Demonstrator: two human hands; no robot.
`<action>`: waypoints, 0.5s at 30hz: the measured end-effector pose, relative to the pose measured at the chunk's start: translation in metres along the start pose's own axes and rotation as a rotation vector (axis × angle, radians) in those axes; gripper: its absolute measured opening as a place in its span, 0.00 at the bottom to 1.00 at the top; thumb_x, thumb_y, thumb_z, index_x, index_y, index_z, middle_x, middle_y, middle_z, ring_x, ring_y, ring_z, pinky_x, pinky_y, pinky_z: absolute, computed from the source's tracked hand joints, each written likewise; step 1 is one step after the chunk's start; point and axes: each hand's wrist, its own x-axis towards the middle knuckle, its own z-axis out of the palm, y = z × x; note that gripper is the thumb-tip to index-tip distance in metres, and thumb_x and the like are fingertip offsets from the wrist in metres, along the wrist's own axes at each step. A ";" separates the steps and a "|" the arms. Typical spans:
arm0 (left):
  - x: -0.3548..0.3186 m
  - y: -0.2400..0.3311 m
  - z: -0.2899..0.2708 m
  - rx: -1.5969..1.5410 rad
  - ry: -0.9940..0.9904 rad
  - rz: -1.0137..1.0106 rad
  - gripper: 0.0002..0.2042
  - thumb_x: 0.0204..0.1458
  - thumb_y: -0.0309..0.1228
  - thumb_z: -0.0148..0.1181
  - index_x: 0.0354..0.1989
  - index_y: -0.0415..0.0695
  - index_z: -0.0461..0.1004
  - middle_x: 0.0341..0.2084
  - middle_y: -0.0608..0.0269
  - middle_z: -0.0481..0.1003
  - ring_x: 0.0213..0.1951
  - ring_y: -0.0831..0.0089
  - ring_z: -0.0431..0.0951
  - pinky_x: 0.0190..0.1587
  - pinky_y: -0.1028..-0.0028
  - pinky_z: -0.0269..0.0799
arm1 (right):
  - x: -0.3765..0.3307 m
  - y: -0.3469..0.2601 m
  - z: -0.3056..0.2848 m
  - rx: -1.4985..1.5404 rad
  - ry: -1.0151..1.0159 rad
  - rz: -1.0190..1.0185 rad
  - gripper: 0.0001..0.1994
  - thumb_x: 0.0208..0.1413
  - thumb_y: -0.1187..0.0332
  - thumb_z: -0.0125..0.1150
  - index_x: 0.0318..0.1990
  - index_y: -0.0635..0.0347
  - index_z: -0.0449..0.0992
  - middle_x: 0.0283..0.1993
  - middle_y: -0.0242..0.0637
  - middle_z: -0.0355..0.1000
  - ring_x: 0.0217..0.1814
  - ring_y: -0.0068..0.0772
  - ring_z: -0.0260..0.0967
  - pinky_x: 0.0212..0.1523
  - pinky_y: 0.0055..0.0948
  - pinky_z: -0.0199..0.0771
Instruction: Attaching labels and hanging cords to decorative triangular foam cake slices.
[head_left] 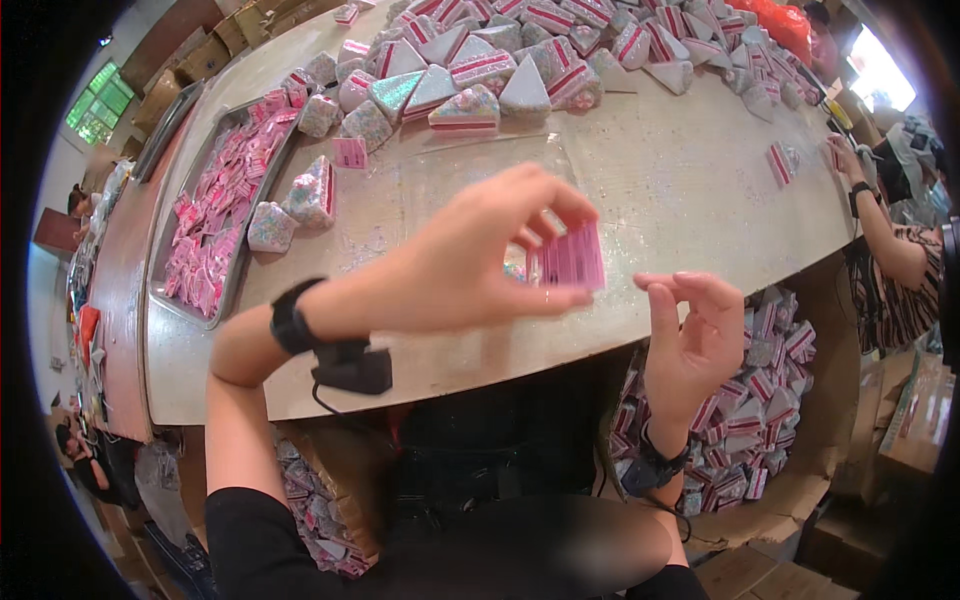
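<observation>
Over the near part of the table, my left hand (490,255) is curled around a pink printed card (575,260). A bit of glitter shows between thumb and fingers behind the card, and my palm hides most of whatever is there. My right hand (695,345) is raised just right of it, above the table's front edge. Its thumb and forefinger are pinched together; whether anything small is between them cannot be made out. Left of my left hand, a glittery cake-slice-shaped piece (312,192) lies beside another glittery piece (271,228).
A metal tray (238,283) of pink cards stands at left. Cake-slice pieces (480,70) are heaped along the back, with a lone slice (781,165) at right. Below the edge, an open carton (820,480) holds more slices. A co-worker's arm (885,225) reaches in at right.
</observation>
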 end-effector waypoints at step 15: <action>-0.064 0.004 0.042 -0.039 0.057 0.036 0.39 0.37 0.35 0.78 0.58 0.41 0.62 0.43 0.57 0.72 0.43 0.66 0.76 0.49 0.68 0.72 | -0.035 -0.009 0.028 0.805 -0.174 0.344 0.06 0.61 0.71 0.58 0.38 0.60 0.67 0.35 0.42 0.73 0.44 0.37 0.73 0.47 0.34 0.72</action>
